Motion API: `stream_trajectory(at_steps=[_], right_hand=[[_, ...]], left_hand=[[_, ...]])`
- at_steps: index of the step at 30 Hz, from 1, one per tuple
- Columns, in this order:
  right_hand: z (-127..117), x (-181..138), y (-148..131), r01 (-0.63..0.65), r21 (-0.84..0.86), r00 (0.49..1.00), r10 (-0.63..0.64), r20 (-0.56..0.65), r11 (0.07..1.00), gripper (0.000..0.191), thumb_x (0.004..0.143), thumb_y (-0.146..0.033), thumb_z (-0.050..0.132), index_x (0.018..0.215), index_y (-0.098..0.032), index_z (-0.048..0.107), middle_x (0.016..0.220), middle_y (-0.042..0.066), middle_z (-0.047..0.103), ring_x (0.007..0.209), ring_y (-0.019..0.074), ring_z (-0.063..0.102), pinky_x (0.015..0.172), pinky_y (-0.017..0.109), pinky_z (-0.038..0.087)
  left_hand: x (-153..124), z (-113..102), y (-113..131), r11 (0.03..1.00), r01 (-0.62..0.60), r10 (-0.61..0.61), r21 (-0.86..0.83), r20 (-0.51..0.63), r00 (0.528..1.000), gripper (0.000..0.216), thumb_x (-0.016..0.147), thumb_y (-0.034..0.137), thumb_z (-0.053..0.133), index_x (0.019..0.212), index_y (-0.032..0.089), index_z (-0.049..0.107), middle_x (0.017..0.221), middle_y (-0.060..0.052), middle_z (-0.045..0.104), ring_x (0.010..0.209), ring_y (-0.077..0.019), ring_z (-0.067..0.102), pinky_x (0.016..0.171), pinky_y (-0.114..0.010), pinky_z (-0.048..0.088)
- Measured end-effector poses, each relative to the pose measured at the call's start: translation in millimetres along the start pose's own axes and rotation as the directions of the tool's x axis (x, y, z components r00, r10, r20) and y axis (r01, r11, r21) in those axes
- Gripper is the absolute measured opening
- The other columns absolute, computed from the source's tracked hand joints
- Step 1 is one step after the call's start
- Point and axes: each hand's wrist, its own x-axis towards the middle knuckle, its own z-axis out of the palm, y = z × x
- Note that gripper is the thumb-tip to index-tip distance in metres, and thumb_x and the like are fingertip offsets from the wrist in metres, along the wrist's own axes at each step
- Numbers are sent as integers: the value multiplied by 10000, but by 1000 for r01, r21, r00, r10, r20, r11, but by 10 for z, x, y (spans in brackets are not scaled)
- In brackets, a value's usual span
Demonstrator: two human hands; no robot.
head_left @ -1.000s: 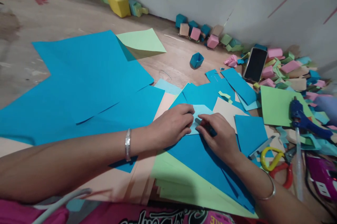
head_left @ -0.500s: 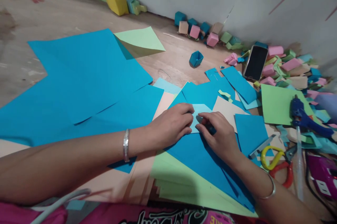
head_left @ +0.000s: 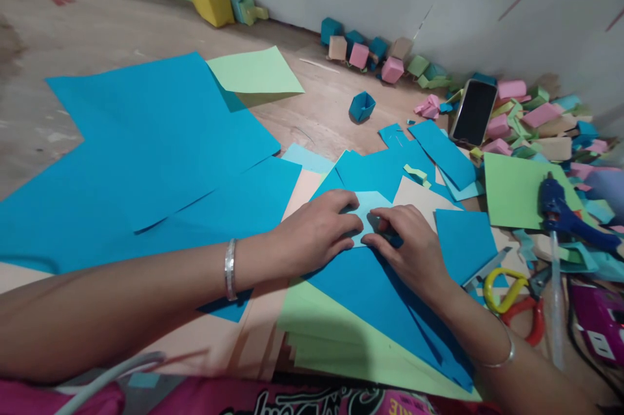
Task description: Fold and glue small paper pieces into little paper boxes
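Left hand [head_left: 319, 226]: fingers are bunched together & curled, bearing down on the left edge of the light blue paper [head_left: 369, 201]. I'm guessing it's pinning the piece so it isn't sliding on the slick sheets below. Right hand [head_left: 414, 249] is sitting on the opp. side, thumb & forefinger tips pinching the paper's lower right edge as far as I'm seeing, other fingers tucked in. Both hands are meeting right over the piece, which is lying flat btwn them, approx. mid-frame, on a dark blue sheet [head_left: 370, 298].

That sheet is resting on a stack of green sheets [head_left: 331, 337], prob. serving as a smooth pad over the rough floor [head_left: 97, 25]. A peach sheet [head_left: 422, 200] is poking out just beyond the right hand's fingers. A bangle [head_left: 230, 268] is showing on the left wrist.

Further left, big blue sheets [head_left: 146, 142] are overlapping each other, w/ a pale green sheet [head_left: 253, 70] at their far corner, all spread out & in reach.

To the right, the scissors [head_left: 511, 301] & glue gun [head_left: 560, 213] are lying near the right hand, handy for that side I'd say. The phone [head_left: 474, 112] is leaning on a heap of scraps [head_left: 536, 122], screen facing me.

A small blue box [head_left: 362, 106] is standing alone on the floor. Paper cubes [head_left: 370, 57] are lining the wall, well apart from the hands.
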Motion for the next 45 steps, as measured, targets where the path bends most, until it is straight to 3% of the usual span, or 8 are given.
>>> stream_trajectory(at_steps=[15,19,24,27,31,36,42,45], right_hand=[[-90,-15,70,39,-106,996,-30,83,994,286,866,-418,651,985,-161,607,750,40,593,740,218,494,644,328,367],[-174,-34,95,28,-108,993,-15,115,994,224,864,-395,660,862,-179,601,755,47,609,741,216,506,640,335,384],[-227,-47,57,223,-29,956,-213,203,974,228,972,-167,454,902,-183,671,839,79,660,821,206,544,683,345,438],[-264,-49,47,380,-48,903,-359,237,924,257,982,-151,432,1040,-166,682,919,105,679,875,213,552,728,371,468],[-319,-26,-5,505,-115,838,-453,304,856,230,980,-152,455,1028,-116,677,890,111,678,885,223,561,725,375,474],[-282,5,-119,551,-142,808,-483,337,823,236,987,-148,442,1023,-101,671,806,85,649,800,204,537,660,354,442],[-183,-17,-169,539,-179,811,-450,374,823,293,1012,-178,390,1197,-156,616,901,85,652,814,202,508,670,367,407],[-229,-25,-144,509,-150,827,-432,360,848,264,1005,-191,416,1080,-148,666,908,90,662,844,208,522,697,379,415]], left_hand=[[16,-15,-38,999,-20,20,25,11,1000,169,900,237,600,1036,177,680,1263,-156,527,1174,-312,536,941,-448,493],[8,-11,-67,997,-67,67,41,1,998,165,909,245,583,1036,185,670,1269,-154,518,1186,-315,518,937,-443,487],[13,-27,-73,995,-88,87,49,11,996,153,908,249,578,1021,188,661,1251,-151,524,1155,-299,522,924,-429,484],[22,-61,-59,996,-77,75,48,32,997,157,906,242,577,1024,184,662,1261,-157,526,1144,-294,531,915,-419,489],[30,-99,-39,996,-63,59,60,54,997,159,899,244,591,1031,191,662,1280,-148,521,1150,-275,531,930,-387,481],[43,-98,-37,993,-74,69,91,54,996,149,894,243,601,1002,175,677,1250,-150,538,1112,-272,548,903,-381,491],[71,-103,-105,992,-93,85,85,95,992,178,866,223,635,1033,182,683,1263,-141,534,1098,-272,570,899,-379,499],[78,-134,-109,994,-88,80,71,111,991,190,834,219,679,1022,195,687,1259,-135,533,1096,-273,571,900,-376,498]])
